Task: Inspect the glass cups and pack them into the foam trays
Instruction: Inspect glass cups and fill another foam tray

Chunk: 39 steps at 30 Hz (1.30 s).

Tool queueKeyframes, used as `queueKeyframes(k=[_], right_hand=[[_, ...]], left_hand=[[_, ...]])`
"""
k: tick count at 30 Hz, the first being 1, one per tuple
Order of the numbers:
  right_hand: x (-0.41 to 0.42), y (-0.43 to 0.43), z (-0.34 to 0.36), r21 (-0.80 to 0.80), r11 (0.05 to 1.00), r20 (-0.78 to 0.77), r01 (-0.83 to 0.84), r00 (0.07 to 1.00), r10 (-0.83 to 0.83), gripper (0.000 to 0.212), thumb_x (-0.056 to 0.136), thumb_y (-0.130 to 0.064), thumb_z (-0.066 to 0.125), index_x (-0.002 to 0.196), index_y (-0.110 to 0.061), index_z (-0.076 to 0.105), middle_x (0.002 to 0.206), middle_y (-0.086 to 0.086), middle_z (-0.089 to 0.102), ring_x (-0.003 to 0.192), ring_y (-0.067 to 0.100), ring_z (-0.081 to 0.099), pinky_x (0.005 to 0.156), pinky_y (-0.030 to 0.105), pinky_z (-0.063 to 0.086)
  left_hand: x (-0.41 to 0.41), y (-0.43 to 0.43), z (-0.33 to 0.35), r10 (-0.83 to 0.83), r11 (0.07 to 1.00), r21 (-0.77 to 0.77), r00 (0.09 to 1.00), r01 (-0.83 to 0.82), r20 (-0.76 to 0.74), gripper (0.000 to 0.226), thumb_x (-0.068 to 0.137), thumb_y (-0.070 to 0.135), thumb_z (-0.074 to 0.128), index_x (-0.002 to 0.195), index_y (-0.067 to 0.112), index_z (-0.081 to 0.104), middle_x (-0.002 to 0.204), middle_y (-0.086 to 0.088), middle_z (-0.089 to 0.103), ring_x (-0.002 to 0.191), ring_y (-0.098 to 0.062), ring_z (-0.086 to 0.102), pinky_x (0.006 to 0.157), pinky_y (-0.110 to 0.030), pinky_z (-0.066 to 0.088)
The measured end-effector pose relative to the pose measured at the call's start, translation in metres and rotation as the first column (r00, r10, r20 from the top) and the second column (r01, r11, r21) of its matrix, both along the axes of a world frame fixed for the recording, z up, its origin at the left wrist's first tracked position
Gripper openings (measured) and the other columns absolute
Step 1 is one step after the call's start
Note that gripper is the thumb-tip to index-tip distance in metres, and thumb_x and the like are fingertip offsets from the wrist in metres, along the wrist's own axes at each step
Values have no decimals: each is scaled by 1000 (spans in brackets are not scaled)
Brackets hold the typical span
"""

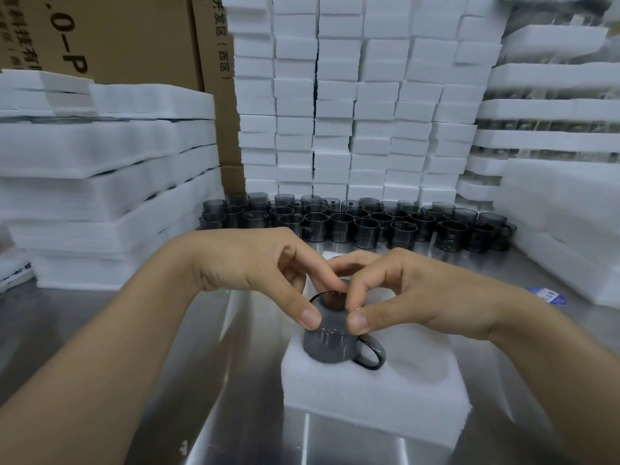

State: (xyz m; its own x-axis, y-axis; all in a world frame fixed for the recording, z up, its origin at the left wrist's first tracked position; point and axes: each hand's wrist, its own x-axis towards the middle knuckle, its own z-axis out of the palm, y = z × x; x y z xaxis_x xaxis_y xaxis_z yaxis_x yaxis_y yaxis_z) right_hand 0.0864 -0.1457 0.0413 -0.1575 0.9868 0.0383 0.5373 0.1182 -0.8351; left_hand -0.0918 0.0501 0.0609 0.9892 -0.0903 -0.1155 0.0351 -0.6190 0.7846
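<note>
**Pushing One Dark Cup Down Into Its Foam Tray**

Both hands are on one dark glass cup [330,344]. The left hand [265,266] pinches the rim with thumb and fingers. The right hand [402,293] pinches the rim from the other side. So each grip is grasping the cup, not let go.

The cup sits upright in a white foam tray [375,394] on the shiny metal worktop [100,330]. Its bottom is down in a hole of the foam, near the tray's left end. Its handle [370,352] sticks out to the right.

This looks like the packing step. The looking-over seems done for this cup. Next, the hands should press it gently till it sits snug. The handle needs room in the foam too. Then both hands let go and reach for another cup.

Now the count. One cup is in the hands. One foam tray is in front. Two hands are at work. Behind them stand many more cups [355,223] in rows, perhaps about forty; they overlap too much to count exactly. Stacks of foam blocks [362,105] rise behind them, too many to count. Flat foam piles [100,156] sit on the left, beside cardboard boxes [134,38].
</note>
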Motion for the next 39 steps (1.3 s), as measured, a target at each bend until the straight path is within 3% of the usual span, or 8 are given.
queueKeyframes(k=[4, 7, 14, 19, 24, 34, 36, 39], right_hand=[[1, 2, -3, 4, 1000, 13, 13, 1000, -13, 6, 86, -27, 87, 83, -27, 82, 144, -11, 62, 143, 5, 49, 126, 48, 23], [2, 2, -2, -23, 1000, 59, 11, 998, -10, 8, 84, -31, 89, 84, -26, 82, 147, -15, 60, 147, -1, 42, 126, 47, 17], [4, 1, -4, -73, 997, 177, 35, 984, -22, 11, 82, -39, 90, 88, -32, 83, 148, -34, 50, 149, -19, 19, 119, 29, 15], [0, 1, -3, -87, 996, 220, 1, 975, 19, 6, 86, -36, 88, 85, -35, 82, 148, -29, 53, 150, -20, 15, 120, 21, 12], [0, 0, -3, 12, 1000, 289, -9, 957, 5, 5, 87, -39, 87, 89, -35, 85, 147, -37, 48, 151, -18, 14, 120, 26, 15], [18, -2, 0, 43, 993, 357, 109, 927, -117, 12, 80, -50, 89, 86, -42, 83, 150, -36, 35, 144, -21, 23, 119, 34, 24], [31, -1, -5, 87, 981, 310, 174, 931, -193, 13, 81, -49, 89, 88, -40, 84, 148, -35, 43, 140, -20, 33, 117, 32, 26], [59, 10, -28, 295, 816, -58, 498, 861, -505, 7, 94, -25, 80, 87, -26, 82, 122, -16, 73, 115, -9, 63, 104, 26, 42]], left_hand=[[-1, 1, -2, 9, 999, 41, 1000, -8, -24, 45, 81, 23, 92, 122, 36, 80, 100, 17, 79, 70, -8, 48, 70, -14, 46], [1, -2, -1, 2, 997, 71, 999, 1, -36, 42, 81, 27, 93, 120, 36, 81, 88, 22, 71, 65, -6, 46, 66, -12, 43], [3, -9, 1, 32, 987, 160, 995, -16, -99, 39, 78, 32, 96, 115, 37, 83, 83, -3, 54, 61, -3, 44, 60, -10, 37], [6, -14, 1, 39, 982, 191, 993, -17, -114, 35, 75, 35, 98, 106, 41, 83, 78, -1, 55, 66, -6, 45, 61, -14, 38], [8, -12, -1, 49, 983, 181, 995, -32, -90, 38, 71, 39, 99, 106, 38, 82, 81, -4, 60, 72, -11, 50, 67, -24, 40], [20, -10, -15, 124, 979, 160, 992, -126, 25, 40, 76, 35, 98, 112, 34, 82, 80, 3, 62, 75, -9, 55, 70, -22, 42], [25, -10, -22, 143, 979, 132, 987, -152, 74, 33, 79, 37, 95, 109, 31, 82, 75, 5, 60, 72, -9, 53, 68, -21, 41], [37, -9, -38, 264, 963, -14, 934, -269, 239, 28, 85, 44, 77, 90, 17, 82, 64, 2, 52, 64, -12, 47, 62, -22, 40]])
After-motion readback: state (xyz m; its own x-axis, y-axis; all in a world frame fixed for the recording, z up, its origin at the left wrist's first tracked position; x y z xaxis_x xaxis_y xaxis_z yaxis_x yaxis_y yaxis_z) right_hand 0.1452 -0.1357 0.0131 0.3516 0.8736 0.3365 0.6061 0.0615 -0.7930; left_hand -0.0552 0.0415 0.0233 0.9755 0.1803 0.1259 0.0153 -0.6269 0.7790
